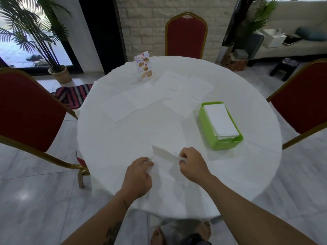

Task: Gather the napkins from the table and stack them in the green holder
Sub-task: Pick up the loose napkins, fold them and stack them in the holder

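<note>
Folding a napkin at the near edge of the table.
My right hand pinches the lifted edge of the napkin while my left hand holds its other side down, fingers curled; the green holder sits just right, part-filled, more loose napkins beyond.

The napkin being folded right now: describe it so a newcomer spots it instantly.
On the round white table, look at the near edge, left of the green holder. The napkin lies between the left hand and right hand. Unlike the flat napkins farther back, one edge is lifted.
</note>
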Demonstrator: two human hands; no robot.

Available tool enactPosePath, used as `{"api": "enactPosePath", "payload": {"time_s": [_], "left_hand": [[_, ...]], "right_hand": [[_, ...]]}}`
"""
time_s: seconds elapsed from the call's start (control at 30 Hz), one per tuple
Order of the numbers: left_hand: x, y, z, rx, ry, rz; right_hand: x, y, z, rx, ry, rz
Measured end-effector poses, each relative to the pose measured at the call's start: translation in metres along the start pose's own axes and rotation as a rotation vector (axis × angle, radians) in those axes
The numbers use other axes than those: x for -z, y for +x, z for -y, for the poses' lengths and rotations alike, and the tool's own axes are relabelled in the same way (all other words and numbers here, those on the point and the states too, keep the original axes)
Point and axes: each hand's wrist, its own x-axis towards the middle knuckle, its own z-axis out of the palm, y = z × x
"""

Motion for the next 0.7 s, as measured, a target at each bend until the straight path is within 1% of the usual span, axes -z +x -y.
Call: {"api": "enactPosePath", "payload": {"time_s": [0.1,0.13,0.2,0.27,0.37,0.47,0.57,0.7], "left_hand": [[0.003,0.0,0.0,0.051,-0.05,-0.057],[0.004,0.001,0.0,0.073,-0.071,-0.068],[0.004,0.002,0.0,0.101,-0.101,-0.088],[0.004,0.002,-0.003,0.099,-0.097,-0.078],[-0.001,0.0,-0.007,0.051,-0.009,0.009],[-0.008,-0.001,-0.01,0.0,0.096,0.086],[-0.009,-0.001,-0.011,-0.007,0.136,0.117],[-0.008,0.0,-0.009,-0.007,0.144,0.131]], "right_hand": [[-0.006,-0.008,-0.003,0.029,-0.22,0.3],[-0.008,-0.01,-0.003,0.024,-0.245,0.35],[-0.01,-0.013,-0.002,0.001,-0.211,0.342],[-0.01,-0.012,0.0,-0.023,-0.189,0.286],[-0.011,-0.008,0.001,-0.033,-0.241,0.219],[-0.012,-0.002,0.004,-0.079,-0.197,0.244],[-0.016,0.001,0.007,-0.169,-0.11,0.281],[-0.023,0.005,0.01,-0.248,-0.009,0.235]]}}
